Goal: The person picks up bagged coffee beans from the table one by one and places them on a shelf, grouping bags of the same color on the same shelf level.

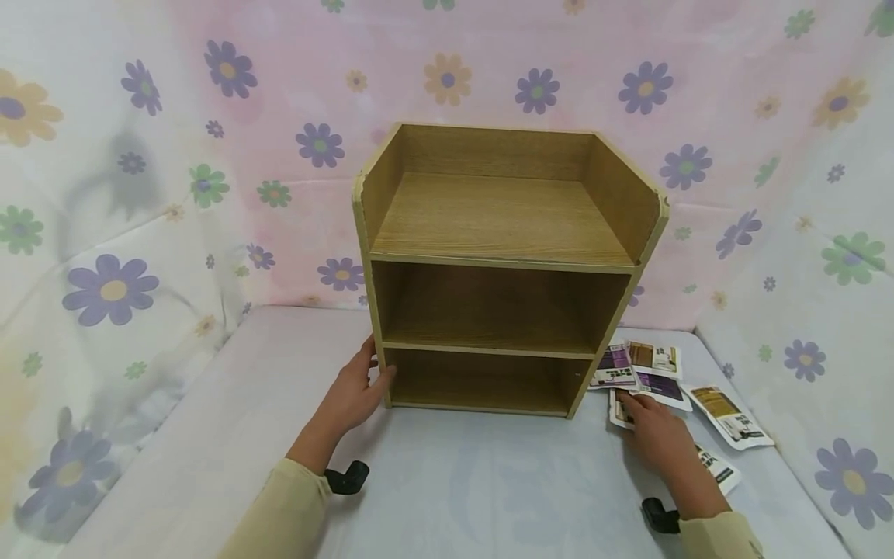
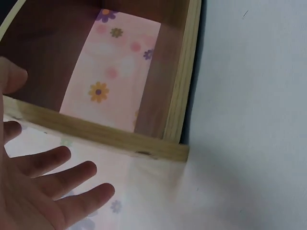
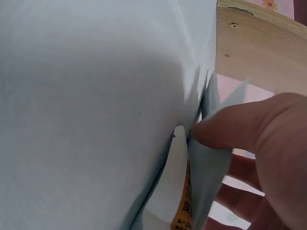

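A small wooden shelf unit (image 1: 489, 264) with an open top and two lower compartments stands mid-table. My left hand (image 1: 355, 392) is at its left side panel (image 2: 91, 132), thumb (image 2: 14, 79) on the inner side and the other fingers (image 2: 76, 179), fairly straight, outside. At the unit's right lie several flat pouches with white, purple and gold-brown printing. Among them my right hand (image 1: 656, 435) reaches down and pinches a pouch (image 3: 208, 172) between its thumb (image 3: 225, 127) and the fingers behind; the hand covers part of it.
Further pouches, one purple (image 1: 660, 388) and one brown (image 1: 726, 415), lie near the table's right edge. Another pouch (image 1: 715, 466) shows partly beneath the right wrist. Flowered cloth (image 1: 447, 46) surrounds the white tabletop (image 1: 489, 481) at the back and sides.
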Demonstrator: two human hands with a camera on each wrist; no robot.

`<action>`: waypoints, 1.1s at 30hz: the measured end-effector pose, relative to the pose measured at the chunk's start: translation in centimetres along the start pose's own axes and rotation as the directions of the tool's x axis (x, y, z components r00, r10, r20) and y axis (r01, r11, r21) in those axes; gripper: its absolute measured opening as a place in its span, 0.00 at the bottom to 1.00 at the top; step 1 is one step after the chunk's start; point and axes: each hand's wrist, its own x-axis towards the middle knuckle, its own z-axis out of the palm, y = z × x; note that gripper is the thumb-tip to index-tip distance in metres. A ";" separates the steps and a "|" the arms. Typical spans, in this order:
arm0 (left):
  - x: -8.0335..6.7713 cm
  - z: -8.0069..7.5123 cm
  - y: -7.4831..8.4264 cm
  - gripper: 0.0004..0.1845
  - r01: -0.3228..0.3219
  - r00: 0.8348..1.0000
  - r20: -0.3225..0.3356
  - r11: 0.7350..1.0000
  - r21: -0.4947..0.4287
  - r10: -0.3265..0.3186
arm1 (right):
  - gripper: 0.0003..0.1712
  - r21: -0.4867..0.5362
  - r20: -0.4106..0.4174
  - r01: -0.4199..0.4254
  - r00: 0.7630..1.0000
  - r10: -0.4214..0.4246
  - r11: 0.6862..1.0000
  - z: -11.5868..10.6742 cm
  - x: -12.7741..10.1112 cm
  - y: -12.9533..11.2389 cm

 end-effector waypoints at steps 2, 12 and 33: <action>0.1 0.4 -0.1 0.38 -0.015 1.000 -0.017 0.999 -0.030 0.015 | 0.28 -0.009 -0.005 0.003 1.000 -0.003 1.000 -0.1 0.0 0.1; 0.4 2.1 -0.8 0.37 -0.018 0.996 -0.093 0.999 -0.043 0.014 | 0.21 -0.019 -0.201 0.042 0.979 -0.045 0.999 -1.3 -0.6 -0.2; 0.0 2.5 -0.4 0.34 -0.028 0.992 -0.123 0.998 0.061 0.035 | 0.20 0.073 -0.241 0.000 0.970 0.018 0.997 -8.3 -3.3 -1.9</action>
